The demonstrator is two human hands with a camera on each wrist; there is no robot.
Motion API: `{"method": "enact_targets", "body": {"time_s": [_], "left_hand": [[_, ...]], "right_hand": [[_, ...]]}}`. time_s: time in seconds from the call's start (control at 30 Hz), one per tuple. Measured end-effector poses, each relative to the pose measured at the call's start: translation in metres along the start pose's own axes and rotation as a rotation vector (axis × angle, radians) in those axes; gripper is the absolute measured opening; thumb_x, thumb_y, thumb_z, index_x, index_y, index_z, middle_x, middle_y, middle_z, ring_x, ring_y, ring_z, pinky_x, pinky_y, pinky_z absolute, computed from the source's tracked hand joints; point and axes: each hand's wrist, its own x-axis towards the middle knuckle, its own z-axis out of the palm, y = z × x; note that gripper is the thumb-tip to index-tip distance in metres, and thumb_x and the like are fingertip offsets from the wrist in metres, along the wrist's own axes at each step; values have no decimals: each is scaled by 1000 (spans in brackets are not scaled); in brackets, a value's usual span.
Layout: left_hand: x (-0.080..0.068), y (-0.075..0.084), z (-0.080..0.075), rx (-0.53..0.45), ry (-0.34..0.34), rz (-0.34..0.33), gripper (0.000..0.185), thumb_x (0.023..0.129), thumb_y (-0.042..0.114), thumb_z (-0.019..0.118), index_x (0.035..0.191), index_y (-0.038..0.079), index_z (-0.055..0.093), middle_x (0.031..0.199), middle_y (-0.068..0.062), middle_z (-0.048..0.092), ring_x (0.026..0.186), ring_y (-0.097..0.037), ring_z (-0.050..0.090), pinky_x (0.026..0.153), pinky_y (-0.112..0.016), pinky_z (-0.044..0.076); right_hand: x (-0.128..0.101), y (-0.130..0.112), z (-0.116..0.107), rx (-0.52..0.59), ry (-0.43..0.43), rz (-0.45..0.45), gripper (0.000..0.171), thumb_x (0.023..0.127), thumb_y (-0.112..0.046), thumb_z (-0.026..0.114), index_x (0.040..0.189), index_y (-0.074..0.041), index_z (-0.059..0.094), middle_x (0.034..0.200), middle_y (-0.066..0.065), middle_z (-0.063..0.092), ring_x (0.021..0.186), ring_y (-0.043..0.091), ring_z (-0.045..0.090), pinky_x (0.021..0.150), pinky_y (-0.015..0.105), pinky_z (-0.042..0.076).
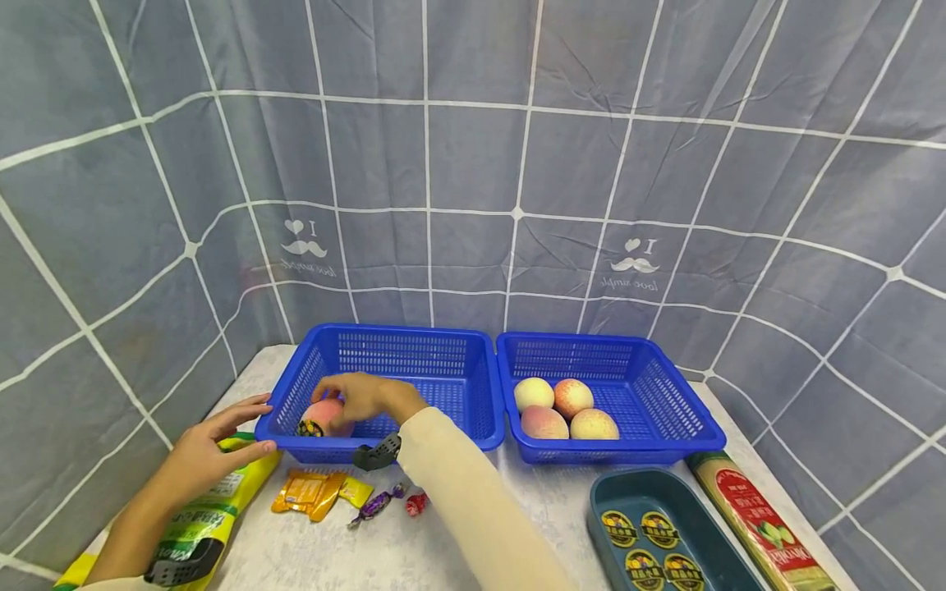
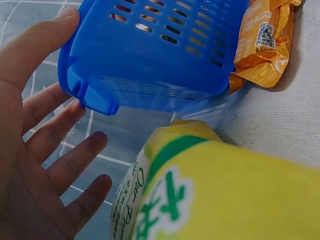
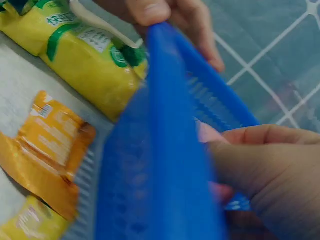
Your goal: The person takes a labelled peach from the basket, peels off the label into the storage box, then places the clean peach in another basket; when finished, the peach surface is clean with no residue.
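My right hand (image 1: 362, 396) reaches into the left blue basket (image 1: 414, 330) and grips a pink peach (image 1: 323, 415) near its front left corner. A round yellow-and-black sticker (image 1: 310, 428) shows on the peach's near side. In the right wrist view the basket wall hides most of the peach. My left hand (image 1: 203, 455) touches the front left corner of this basket, with its thumb on the rim and its fingers spread and fairly straight. Under the left forearm lies a yellow-green bag (image 1: 238, 484), also close below the hand in the left wrist view.
The right blue basket (image 1: 665, 447) holds several peaches (image 1: 573, 398). In front lie orange packets (image 1: 306, 492), a yellow packet (image 1: 356, 492), a purple candy (image 1: 378, 502) and a red candy (image 1: 416, 504). A teal tray (image 1: 717, 538) with several round stickers stands beside a long red-and-green package (image 1: 761, 525).
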Motion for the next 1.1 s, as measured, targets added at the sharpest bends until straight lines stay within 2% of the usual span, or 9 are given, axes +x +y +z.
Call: {"method": "enact_targets", "body": {"time_s": [0.07, 0.13, 0.23, 0.37, 0.53, 0.63, 0.73, 0.87, 1.1], "left_hand": [[0, 0, -2, 1, 0, -10, 48, 88, 26, 82, 131, 13, 66, 143, -12, 57, 116, 18, 38, 84, -11, 39], [-1, -1, -4, -9, 4, -7, 48, 88, 24, 82, 131, 12, 66, 143, -13, 56, 116, 20, 37, 84, -8, 37], [-2, -2, -4, -21, 4, 0, 47, 88, 22, 82, 131, 11, 66, 143, -15, 56, 115, 21, 37, 84, -6, 36], [-2, 0, -1, -40, -11, -1, 47, 89, 22, 81, 132, 9, 65, 144, -16, 55, 115, 21, 37, 85, -6, 37], [-1, 1, 2, -55, -12, 5, 47, 89, 22, 80, 131, 8, 65, 144, -17, 54, 115, 20, 38, 85, -7, 38], [0, 2, 3, -55, -4, 5, 46, 89, 22, 80, 131, 7, 65, 144, -17, 55, 115, 19, 39, 86, -5, 37], [1, 2, 1, -35, -9, -17, 48, 90, 25, 79, 132, 8, 64, 145, -16, 54, 115, 16, 42, 85, -6, 38], [0, 2, 1, -45, -18, -24, 49, 90, 26, 79, 133, 7, 63, 145, -17, 53, 117, 15, 41, 84, -8, 40], [2, -3, 3, -60, -7, 2, 49, 89, 22, 80, 133, 9, 64, 145, -18, 53, 114, 22, 36, 84, -4, 35]], "right_hand": [[-2, -2, -4, -15, 38, -9, 31, 91, -7, 75, 121, -11, 66, 107, -2, 67, 92, 7, 60, 77, 14, 47], [-4, -4, -7, -21, 34, -11, 30, 92, -7, 73, 121, -11, 67, 110, -1, 68, 97, 8, 61, 79, 14, 46], [-6, -8, -5, -21, -30, 7, 40, 91, -8, 74, 129, -14, 61, 125, 2, 64, 112, 11, 58, 87, 15, 44], [-6, -8, 3, -29, -78, 16, 50, 91, -9, 75, 136, -16, 53, 141, 5, 55, 121, 11, 54, 95, 16, 42], [-4, -3, 13, -140, -60, 3, 59, 93, -19, 75, 146, -24, 49, 138, -3, 57, 121, 5, 51, 100, 17, 38], [-3, 3, 15, -156, -13, -21, 56, 93, -24, 76, 143, -24, 53, 131, -5, 59, 116, 5, 52, 96, 16, 39], [-6, 11, 13, -78, 74, -54, 52, 90, -22, 78, 136, -19, 55, 123, -3, 60, 106, 6, 54, 88, 14, 44], [-23, 18, 0, 107, 173, -75, 53, 86, -15, 79, 133, -17, 55, 120, 0, 58, 99, 9, 57, 80, 17, 48], [-91, 24, -31, 368, 271, -115, 55, 86, -9, 77, 136, -18, 54, 124, 3, 54, 95, 16, 66, 82, 28, 56]]}}
